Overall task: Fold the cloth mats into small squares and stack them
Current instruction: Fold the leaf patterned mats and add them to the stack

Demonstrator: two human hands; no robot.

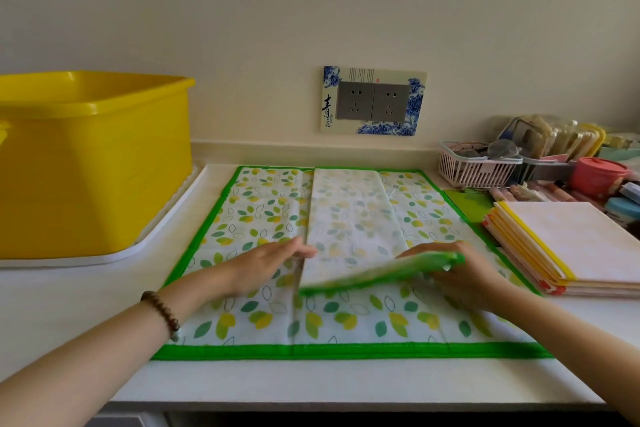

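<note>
Fingers (301, 249) of left hand (263, 262) lie straight on the leaf-print mat (263, 204), right hand (464, 276) pinches its lifted green edge (381, 276) (blurry), folded stack (571, 246) just right of that hand

— How's the light?
— Bright, soft and even, like daylight. Shadows are faint. There's a mild sheen on the yellow tub (93, 163) rim at 10 o'clock.
— Sharp?
— Mostly. The right hand (460, 274) and the lifted green edge of the cloth mat (363, 279) it holds smear with motion at 4 o'clock. The corners darken, and the tub's walls lean with wide-angle distortion.
</note>
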